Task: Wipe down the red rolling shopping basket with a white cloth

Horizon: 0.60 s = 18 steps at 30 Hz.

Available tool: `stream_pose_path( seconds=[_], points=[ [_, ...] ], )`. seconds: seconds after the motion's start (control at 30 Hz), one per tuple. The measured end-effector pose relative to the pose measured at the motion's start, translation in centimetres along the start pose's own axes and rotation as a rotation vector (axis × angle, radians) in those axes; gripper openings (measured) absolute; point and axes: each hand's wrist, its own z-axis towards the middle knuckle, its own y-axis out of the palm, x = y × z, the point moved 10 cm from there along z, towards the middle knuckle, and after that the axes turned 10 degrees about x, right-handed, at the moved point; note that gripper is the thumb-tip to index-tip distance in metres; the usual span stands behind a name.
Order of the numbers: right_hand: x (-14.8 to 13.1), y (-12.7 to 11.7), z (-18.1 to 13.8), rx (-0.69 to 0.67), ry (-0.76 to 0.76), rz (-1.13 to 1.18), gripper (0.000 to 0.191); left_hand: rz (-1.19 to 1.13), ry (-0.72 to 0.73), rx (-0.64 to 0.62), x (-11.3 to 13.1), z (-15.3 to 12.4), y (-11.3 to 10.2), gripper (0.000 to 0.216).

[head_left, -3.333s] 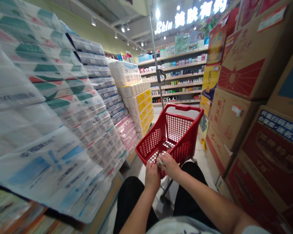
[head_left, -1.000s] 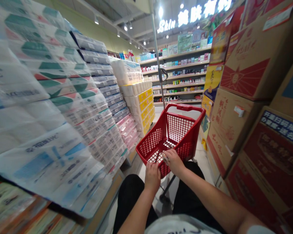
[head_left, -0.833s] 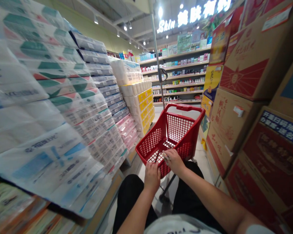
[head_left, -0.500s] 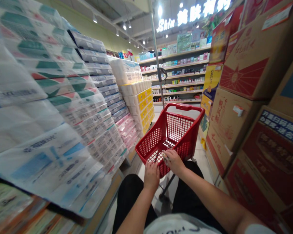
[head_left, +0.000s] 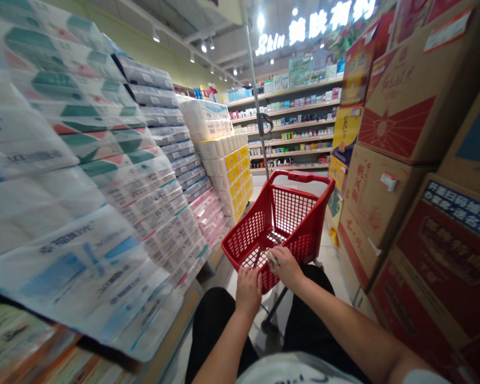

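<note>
A red plastic shopping cart [head_left: 251, 239] stands between my knees, its handle at the far side. My left hand [head_left: 248, 288] is closed over the near rim of the basket, fingers curled over the edge. Just to its right, my right hand [head_left: 286, 266] pinches a small crumpled pale cloth [head_left: 270, 259] against the same rim; most of the cloth is hidden by the fingers. White floor tiles show through the holes of the basket's bottom.
Wrapped tissue packs [head_left: 104, 256] rise in tall stacks on the left. Cardboard cartons [head_left: 400, 122] are piled close on the right. A metal pole [head_left: 253, 69] stands behind the cart, and shelves of small goods [head_left: 292, 120] line the back.
Almost nothing differs. Both hands stay at the cart's near rim, and the view has shifted very slightly.
</note>
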Motion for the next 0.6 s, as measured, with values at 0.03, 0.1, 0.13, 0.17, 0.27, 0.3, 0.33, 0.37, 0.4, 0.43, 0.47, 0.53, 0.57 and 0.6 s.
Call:
stream_pose_path(
  seconds=[0.03, 0.1, 0.13, 0.17, 0.27, 0.3, 0.33, 0.37, 0.4, 0.43, 0.47, 0.53, 0.57, 0.6],
  points=[
    [0.18, -0.08, -0.06, 0.011, 0.009, -0.008, 0.027, 0.006, 0.003, 0.005, 0.06, 0.04, -0.07, 0.022],
    [0.17, -0.08, -0.21, 0.015, -0.002, -0.019, 0.028, 0.014, 0.01, 0.011, 0.17, 0.11, -0.17, 0.022],
    [0.01, 0.01, -0.29, 0.007, -0.019, -0.02, 0.028, 0.016, 0.012, 0.011, 0.2, 0.13, -0.18, 0.022],
    [-0.17, 0.1, -0.34, -0.004, -0.036, -0.018, 0.028, 0.018, 0.014, 0.008, 0.23, 0.14, -0.18, 0.022],
    [-0.36, 0.06, -0.3, -0.018, -0.039, -0.011, 0.027, 0.026, 0.016, -0.001, 0.3, 0.21, -0.18, 0.021],
    [-0.32, -0.02, -0.24, -0.018, -0.03, -0.011, 0.027, 0.03, 0.015, -0.004, 0.32, 0.24, -0.19, 0.021],
    [-0.28, -0.09, -0.18, -0.017, -0.022, -0.012, 0.026, 0.033, 0.015, -0.006, 0.34, 0.27, -0.19, 0.021],
    [-0.28, -0.13, -0.14, -0.018, -0.019, -0.012, 0.026, 0.036, 0.013, -0.008, 0.34, 0.3, -0.2, 0.021],
    [-0.29, -0.14, -0.14, -0.021, -0.02, -0.012, 0.026, 0.037, 0.011, -0.008, 0.34, 0.32, -0.21, 0.022],
    [-0.3, -0.14, -0.16, -0.021, -0.022, -0.01, 0.027, 0.038, 0.008, -0.008, 0.34, 0.34, -0.22, 0.022],
    [-0.26, -0.17, -0.21, -0.017, -0.021, -0.008, 0.027, 0.037, 0.007, -0.007, 0.34, 0.35, -0.23, 0.022],
    [-0.07, -0.31, -0.36, 0.006, -0.006, -0.004, 0.028, 0.038, 0.007, -0.005, 0.34, 0.33, -0.22, 0.022],
    [0.07, -0.39, -0.45, 0.02, 0.006, -0.001, 0.028, 0.038, 0.008, -0.005, 0.35, 0.32, -0.21, 0.022],
    [0.2, -0.47, -0.55, 0.035, 0.017, 0.001, 0.028, 0.039, 0.011, -0.005, 0.36, 0.3, -0.19, 0.022]
  ],
)
